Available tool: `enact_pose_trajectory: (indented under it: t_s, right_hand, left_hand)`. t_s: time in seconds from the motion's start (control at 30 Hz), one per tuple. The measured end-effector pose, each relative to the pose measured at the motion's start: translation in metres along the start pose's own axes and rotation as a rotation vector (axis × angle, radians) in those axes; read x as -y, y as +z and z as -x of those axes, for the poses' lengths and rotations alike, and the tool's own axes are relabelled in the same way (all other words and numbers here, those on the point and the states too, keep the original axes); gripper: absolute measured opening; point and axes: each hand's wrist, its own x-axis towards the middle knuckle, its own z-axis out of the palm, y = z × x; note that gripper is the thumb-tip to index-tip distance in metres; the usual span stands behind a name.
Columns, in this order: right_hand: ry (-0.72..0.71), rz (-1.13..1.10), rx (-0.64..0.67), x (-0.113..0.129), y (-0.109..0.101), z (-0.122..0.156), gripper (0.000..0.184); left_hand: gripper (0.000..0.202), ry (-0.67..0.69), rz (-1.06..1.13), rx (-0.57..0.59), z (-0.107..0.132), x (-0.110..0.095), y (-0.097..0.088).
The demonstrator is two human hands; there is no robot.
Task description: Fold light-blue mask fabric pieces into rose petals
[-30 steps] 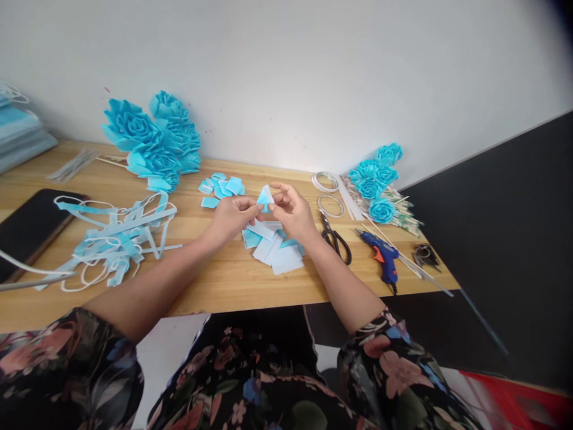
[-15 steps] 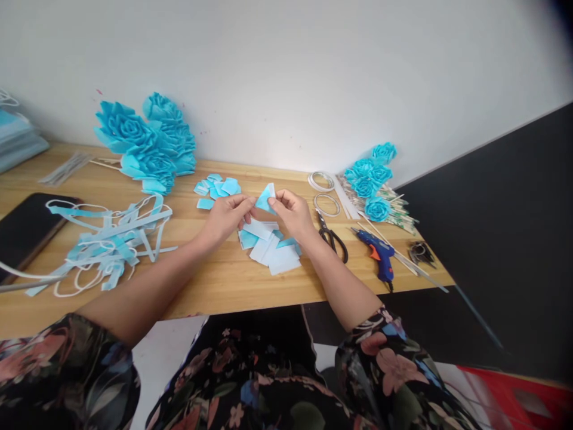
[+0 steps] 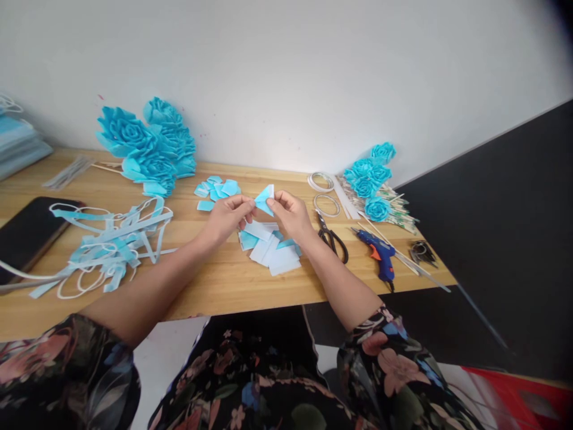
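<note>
A small folded piece of light blue and white mask fabric (image 3: 265, 199) is pinched between my two hands above the table. My left hand (image 3: 230, 214) grips its left corner with thumb and fingers closed. On the other side, my right hand (image 3: 289, 210) pinches the right edge, thumb on the near face. Just below lies a loose pile of cut blue and white fabric pieces (image 3: 275, 254). Behind my left hand sits a group of smaller, folded blue pieces (image 3: 219, 188).
Scissors (image 3: 331, 236), tape rolls (image 3: 321, 181) and a blue glue gun (image 3: 378, 254) lie to the right. Blue fabric flowers (image 3: 152, 143) stand back left, smaller flowers (image 3: 369, 173) back right. Tangled strips and ear loops (image 3: 110, 239) and a phone (image 3: 31, 233) lie left on the wooden table (image 3: 210, 286).
The fabric piece has been pulled flatter into a pointed, folded shape between my fingertips. Both hands stay in nearly the same place.
</note>
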Motion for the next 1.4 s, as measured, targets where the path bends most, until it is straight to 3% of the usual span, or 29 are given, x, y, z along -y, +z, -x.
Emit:
enact_pose_trajectory:
  t_s: [0.47,0.63,1.03,1.13,1.27,1.4]
  right_hand:
    - [0.014,-0.080,0.061,0.007,0.000,0.004,0.035]
    - [0.045,-0.047,0.083,0.003,0.002,0.001,0.035]
    - [-0.031,-0.012,0.022,0.003,0.003,0.001,0.028]
    - [-0.075,-0.024,-0.145,0.003,-0.011,-0.006,0.028]
    - [-0.051,-0.014,-0.412,0.011,-0.049,-0.019,0.031]
    - [-0.016,0.126,-0.413,0.020,-0.093,-0.012,0.030]
  left_hand:
    - [0.033,0.022,-0.093,0.042,0.001,-0.005,0.003]
    - [0.033,0.020,-0.113,-0.003,0.001,-0.006,0.004]
    - [0.032,0.058,-0.189,0.006,0.001,0.001,0.001]
    - [0.029,0.042,-0.199,0.002,-0.001,0.004,0.001]
    - [0.027,0.031,-0.202,-0.045,-0.002,0.006,0.002]
    - [0.026,0.045,-0.182,-0.064,-0.001,0.004,0.001]
